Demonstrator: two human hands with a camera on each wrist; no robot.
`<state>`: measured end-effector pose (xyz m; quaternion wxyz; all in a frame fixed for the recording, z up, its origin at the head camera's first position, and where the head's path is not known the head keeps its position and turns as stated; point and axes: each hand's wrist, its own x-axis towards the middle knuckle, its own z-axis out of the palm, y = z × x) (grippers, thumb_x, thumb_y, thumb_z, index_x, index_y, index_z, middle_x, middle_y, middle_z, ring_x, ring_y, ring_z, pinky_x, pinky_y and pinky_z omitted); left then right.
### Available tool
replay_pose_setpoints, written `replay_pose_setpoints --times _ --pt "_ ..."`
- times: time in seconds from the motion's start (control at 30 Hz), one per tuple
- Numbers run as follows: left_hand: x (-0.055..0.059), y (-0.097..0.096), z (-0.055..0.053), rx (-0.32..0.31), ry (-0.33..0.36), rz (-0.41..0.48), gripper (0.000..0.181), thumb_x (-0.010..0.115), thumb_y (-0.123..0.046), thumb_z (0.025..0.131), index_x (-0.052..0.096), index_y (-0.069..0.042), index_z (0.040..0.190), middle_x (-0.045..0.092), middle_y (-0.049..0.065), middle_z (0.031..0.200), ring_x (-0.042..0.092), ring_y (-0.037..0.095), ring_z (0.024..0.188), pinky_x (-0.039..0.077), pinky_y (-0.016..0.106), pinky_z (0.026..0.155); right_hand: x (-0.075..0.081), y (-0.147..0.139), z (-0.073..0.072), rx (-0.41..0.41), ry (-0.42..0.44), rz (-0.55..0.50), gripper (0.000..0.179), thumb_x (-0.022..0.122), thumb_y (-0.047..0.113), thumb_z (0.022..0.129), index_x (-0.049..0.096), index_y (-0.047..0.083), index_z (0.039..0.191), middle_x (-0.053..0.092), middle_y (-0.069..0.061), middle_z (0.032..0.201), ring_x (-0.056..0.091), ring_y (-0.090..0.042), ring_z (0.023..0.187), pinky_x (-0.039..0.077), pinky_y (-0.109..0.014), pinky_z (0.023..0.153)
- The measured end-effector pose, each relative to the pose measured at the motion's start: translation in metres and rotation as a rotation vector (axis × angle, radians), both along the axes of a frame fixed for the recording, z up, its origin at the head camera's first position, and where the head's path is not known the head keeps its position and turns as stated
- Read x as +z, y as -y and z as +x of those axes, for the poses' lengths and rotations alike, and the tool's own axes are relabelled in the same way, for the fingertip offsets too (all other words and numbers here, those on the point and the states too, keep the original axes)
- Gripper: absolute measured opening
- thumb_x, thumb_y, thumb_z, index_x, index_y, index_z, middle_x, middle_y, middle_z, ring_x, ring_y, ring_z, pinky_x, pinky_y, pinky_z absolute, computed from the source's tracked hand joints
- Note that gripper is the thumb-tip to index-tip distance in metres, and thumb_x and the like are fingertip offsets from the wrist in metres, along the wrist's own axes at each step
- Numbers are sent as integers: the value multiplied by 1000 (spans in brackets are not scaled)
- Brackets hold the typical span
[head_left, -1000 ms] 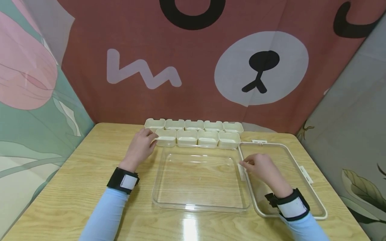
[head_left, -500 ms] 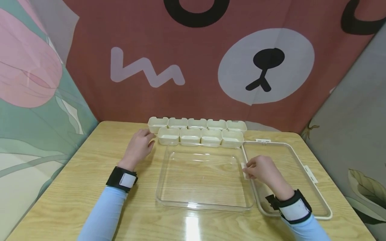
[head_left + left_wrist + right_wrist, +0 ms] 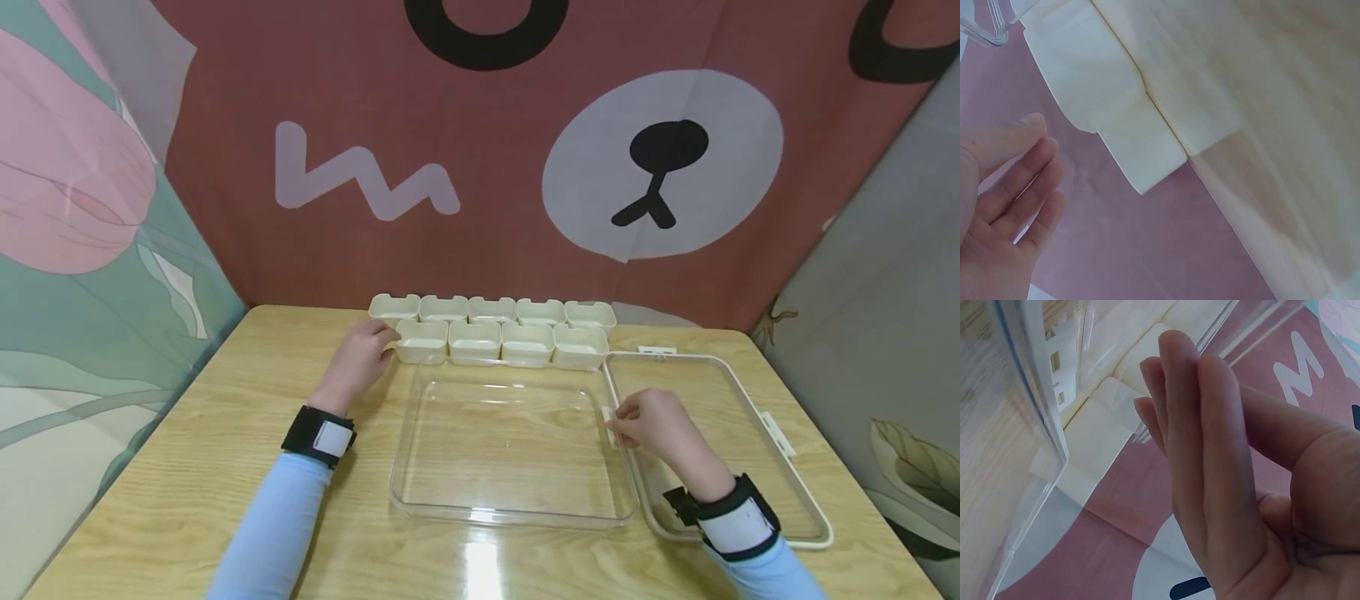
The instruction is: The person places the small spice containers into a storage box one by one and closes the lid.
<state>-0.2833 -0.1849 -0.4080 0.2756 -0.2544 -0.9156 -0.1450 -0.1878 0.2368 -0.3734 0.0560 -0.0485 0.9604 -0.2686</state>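
Several small cream bins stand in two rows at the back of the table, a back row (image 3: 491, 310) and a front row (image 3: 475, 342). My left hand (image 3: 357, 360) is beside the leftmost front bin (image 3: 422, 343), fingertips right at its edge; in the left wrist view its fingers (image 3: 1025, 181) are relaxed with nothing between them. A large clear plastic box (image 3: 510, 518) sits in front of the bins. Over its right rim is my right hand (image 3: 663, 429), fingers (image 3: 1225, 419) nearly straight, fingertips overlapping a white clip (image 3: 609, 421).
To the right of the box lies a clear lid (image 3: 731, 546) with a cream rim and white side clips (image 3: 777, 433). A printed fabric (image 3: 480, 258) hangs right behind the wooden table (image 3: 187, 467), with more fabric at both sides.
My left hand draws back a little from the front bin, then returns to its edge. My right hand's fingertips shift slightly down along the box's right rim. The head view turns slightly.
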Motion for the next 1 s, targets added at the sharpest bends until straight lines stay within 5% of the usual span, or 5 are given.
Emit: replay_pose_setpoints --times 0.47,1.0 --pt "-3 -17 -18 -45 30 -46 20 75 4 72 71 0 91 66 12 88 59 29 86 47 40 82 -3 -1 1 -22 17 -21 17 70 13 83 69 -4 87 70 -8 72 64 -12 57 52 -28 53" --pt "-5 -21 -24 -63 145 -83 13 69 7 78 72 -3 85 65 10 80 60 25 80 51 36 75 -4 -2 0 -16 13 -26 16 70 13 83 69 -3 86 70 -7 71 64 -12 58 51 -27 53"
